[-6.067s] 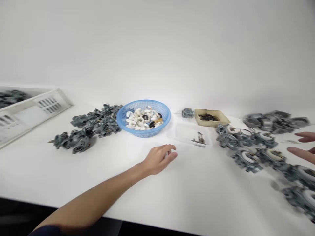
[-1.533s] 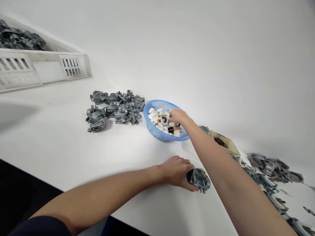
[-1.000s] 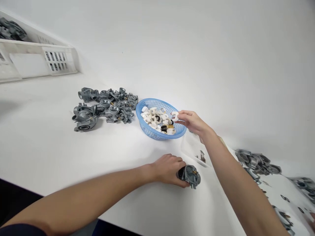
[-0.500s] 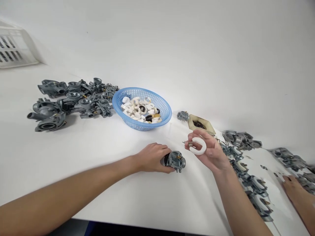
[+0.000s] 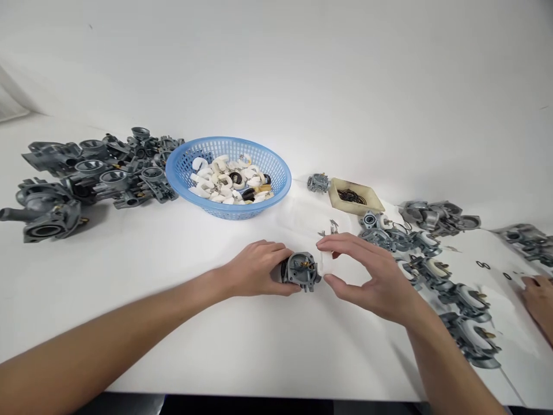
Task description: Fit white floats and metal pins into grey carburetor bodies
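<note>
My left hand (image 5: 254,272) grips a small grey metal carburetor body (image 5: 301,271) that rests on the white table. Right beside it, my right hand (image 5: 371,275) holds a white ring-shaped float (image 5: 327,262) between thumb and fingers, pressed close to the body's right side; the float is mostly hidden by my fingers. Behind them stands a blue plastic basket (image 5: 186,167) filled with white floats and a few dark ones.
A heap of grey carburetor bodies (image 5: 86,176) lies at the left. A small tan tray (image 5: 375,202) with dark rings sits behind, and rows of bodies fitted with floats (image 5: 436,271) run to the right. Another person's hand (image 5: 539,297) rests at the right edge.
My right hand took a white float from the blue basket and brought it down against the carburetor body in my left hand. The view swung right, so the white crate left the frame.
</note>
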`<act>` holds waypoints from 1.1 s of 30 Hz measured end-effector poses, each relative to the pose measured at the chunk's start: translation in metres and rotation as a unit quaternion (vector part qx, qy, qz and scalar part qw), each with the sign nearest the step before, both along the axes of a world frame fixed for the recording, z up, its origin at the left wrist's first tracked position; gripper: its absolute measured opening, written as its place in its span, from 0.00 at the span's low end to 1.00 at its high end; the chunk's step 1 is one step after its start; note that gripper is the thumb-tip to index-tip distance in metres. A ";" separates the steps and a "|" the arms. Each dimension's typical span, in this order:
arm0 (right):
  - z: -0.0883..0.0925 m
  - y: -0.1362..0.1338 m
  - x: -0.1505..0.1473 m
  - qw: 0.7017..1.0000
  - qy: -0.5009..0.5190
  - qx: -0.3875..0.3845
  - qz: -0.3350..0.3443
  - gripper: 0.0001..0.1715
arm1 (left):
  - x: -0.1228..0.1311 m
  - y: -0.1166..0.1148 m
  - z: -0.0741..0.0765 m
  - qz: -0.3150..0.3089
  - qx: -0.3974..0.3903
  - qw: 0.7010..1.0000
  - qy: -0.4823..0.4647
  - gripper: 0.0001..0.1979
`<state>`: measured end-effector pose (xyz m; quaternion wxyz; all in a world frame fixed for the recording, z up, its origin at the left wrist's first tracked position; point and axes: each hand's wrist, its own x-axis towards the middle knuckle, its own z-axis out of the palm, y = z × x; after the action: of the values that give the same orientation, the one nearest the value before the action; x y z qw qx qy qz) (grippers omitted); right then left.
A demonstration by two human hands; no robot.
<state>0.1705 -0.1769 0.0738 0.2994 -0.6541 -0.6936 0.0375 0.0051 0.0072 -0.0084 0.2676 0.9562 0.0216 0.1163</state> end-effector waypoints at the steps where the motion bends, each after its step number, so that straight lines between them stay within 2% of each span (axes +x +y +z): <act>1: 0.002 0.001 0.000 1.000 -0.010 -0.006 0.004 0.24 | 0.000 0.000 0.000 0.000 0.001 1.000 -0.002 0.23; 4: 0.007 0.004 -0.002 0.998 -0.036 -0.053 0.000 0.19 | 0.001 0.000 -0.001 0.000 0.004 1.000 -0.003 0.23; 9: 0.013 0.014 -0.018 0.991 -0.091 -0.099 -0.015 0.18 | 0.002 0.000 -0.002 -0.002 0.011 1.000 -0.014 0.22; 13: 0.014 0.027 -0.028 0.975 -0.188 -0.113 -0.013 0.07 | 0.002 0.000 -0.002 -0.003 0.010 1.000 -0.020 0.19; 17: 0.011 0.035 -0.030 0.960 -0.235 -0.154 -0.014 0.11 | 0.001 0.000 -0.002 -0.001 0.014 1.000 -0.016 0.19; 23: 0.016 0.033 -0.030 0.952 -0.223 -0.208 -0.028 0.11 | 0.001 0.000 -0.004 -0.003 0.018 1.000 -0.018 0.21; 26: 0.023 0.024 -0.018 0.956 -0.201 -0.209 -0.028 0.24 | 0.000 0.000 -0.004 0.003 0.014 1.000 -0.016 0.23; 28: 0.029 0.018 -0.001 0.958 -0.191 -0.207 -0.052 0.30 | -0.001 0.000 -0.003 0.010 0.007 1.000 -0.019 0.27; 31: 0.040 0.012 0.037 0.949 -0.181 -0.223 -0.134 0.29 | -0.002 -0.001 -0.001 0.029 -0.014 0.999 -0.039 0.35; 33: 0.047 0.014 0.064 0.938 -0.169 -0.243 -0.182 0.26 | -0.003 -0.003 -0.001 0.043 -0.035 0.996 -0.066 0.36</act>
<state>0.2349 -0.1630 0.1209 0.0118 -0.8185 -0.5731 0.0391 0.0019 0.0045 -0.0093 0.2970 0.9345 0.0488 0.1899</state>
